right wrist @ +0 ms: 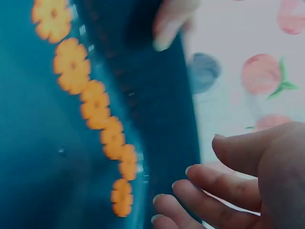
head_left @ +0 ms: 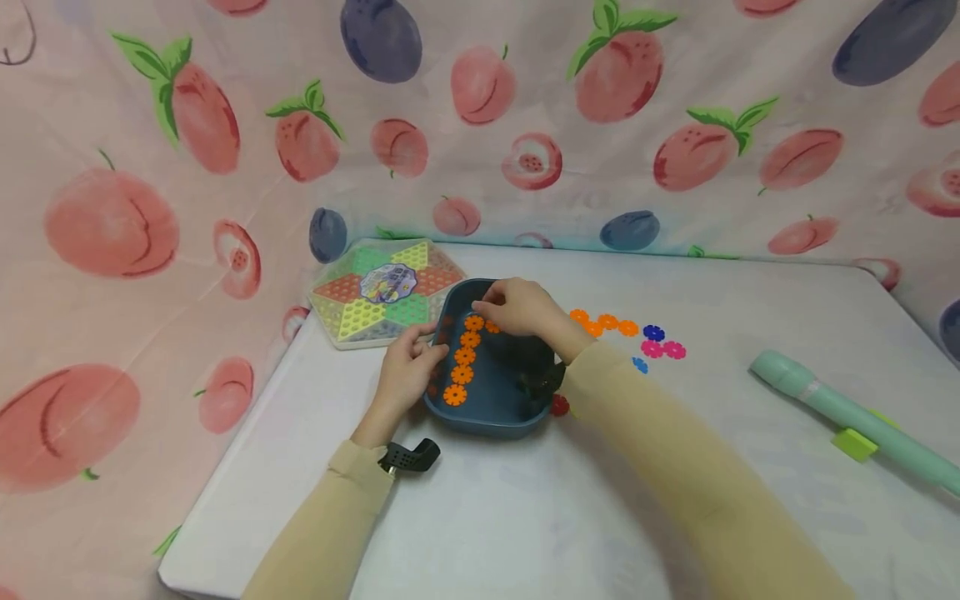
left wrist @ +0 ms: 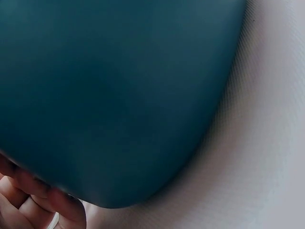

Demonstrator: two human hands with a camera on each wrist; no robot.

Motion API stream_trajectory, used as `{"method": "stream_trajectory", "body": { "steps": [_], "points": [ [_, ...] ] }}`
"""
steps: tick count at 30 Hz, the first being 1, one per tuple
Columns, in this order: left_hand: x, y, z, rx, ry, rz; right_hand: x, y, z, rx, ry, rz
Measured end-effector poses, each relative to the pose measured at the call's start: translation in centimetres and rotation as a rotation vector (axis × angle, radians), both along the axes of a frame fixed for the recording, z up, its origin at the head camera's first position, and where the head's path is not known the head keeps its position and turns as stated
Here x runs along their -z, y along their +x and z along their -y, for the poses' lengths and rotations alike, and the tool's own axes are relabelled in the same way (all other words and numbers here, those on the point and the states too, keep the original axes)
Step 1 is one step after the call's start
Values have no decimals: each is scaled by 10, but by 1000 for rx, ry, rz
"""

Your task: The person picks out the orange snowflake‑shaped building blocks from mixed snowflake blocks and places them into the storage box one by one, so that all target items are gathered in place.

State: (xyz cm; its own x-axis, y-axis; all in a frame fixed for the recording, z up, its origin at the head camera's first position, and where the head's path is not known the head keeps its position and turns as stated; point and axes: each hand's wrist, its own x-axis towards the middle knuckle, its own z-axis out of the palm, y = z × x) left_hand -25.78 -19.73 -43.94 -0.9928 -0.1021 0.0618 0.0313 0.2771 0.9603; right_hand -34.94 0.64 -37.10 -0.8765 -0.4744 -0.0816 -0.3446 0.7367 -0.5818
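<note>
Fruit-printed fabric (head_left: 532,92) forms the backdrop behind and to the left of a white table (head_left: 480,517). Near the middle of the table stands a dark blue tray (head_left: 491,392), open side up. Along the left wall, inside the tray, lies a row of orange flower-shaped pieces (head_left: 465,356); at its far end, one more orange piece (head_left: 492,326) sits just beside the row, under the right hand. Left hand (head_left: 405,371): clamped on the left wall of the tray, thumb at the rim and the other fingers against the outer face. Right hand (head_left: 521,308): positioned over the far part of the tray, palm inward; the right wrist view shows the thumb and fingers apart, with no piece between them. A black wrist strap (head_left: 411,456) is fitted on the left wrist, next to the cuff of a beige sleeve (head_left: 322,517). To the right of the tray, on the table, lie loose orange pieces (head_left: 607,322), a dark blue piece (head_left: 653,332), pink pieces (head_left: 663,349) and a light blue piece (head_left: 640,364). A red piece (head_left: 559,405) lies just beside the tray's right wall. Behind and left of the tray rests a hexagonal game board (head_left: 360,321) with multicoloured triangular sections. At far right, a pale green rod-shaped object (head_left: 847,408) lies diagonally, with a yellow-green block (head_left: 855,444) beside it.
</note>
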Motion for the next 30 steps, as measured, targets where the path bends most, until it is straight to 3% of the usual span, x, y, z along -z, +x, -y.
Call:
{"method": "stream_trajectory", "body": {
  "steps": [5, 10, 15, 25, 30],
  "points": [
    [-1, 1, -2, 12, 10, 4, -9, 16, -23, 9, -110, -34],
    [-4, 2, -4, 15, 9, 5, -14, 47, -54, 51, -244, -49],
    [-9, 1, -5, 9, -11, 6, -13, 68, -85, 101, -295, -36],
    [-4, 3, -3, -7, 16, 24, 6, 38, -160, 274, -251, -104],
    [-3, 3, -1, -3, 17, 26, 19, 29, -185, 336, -166, -128]
  ]
}}
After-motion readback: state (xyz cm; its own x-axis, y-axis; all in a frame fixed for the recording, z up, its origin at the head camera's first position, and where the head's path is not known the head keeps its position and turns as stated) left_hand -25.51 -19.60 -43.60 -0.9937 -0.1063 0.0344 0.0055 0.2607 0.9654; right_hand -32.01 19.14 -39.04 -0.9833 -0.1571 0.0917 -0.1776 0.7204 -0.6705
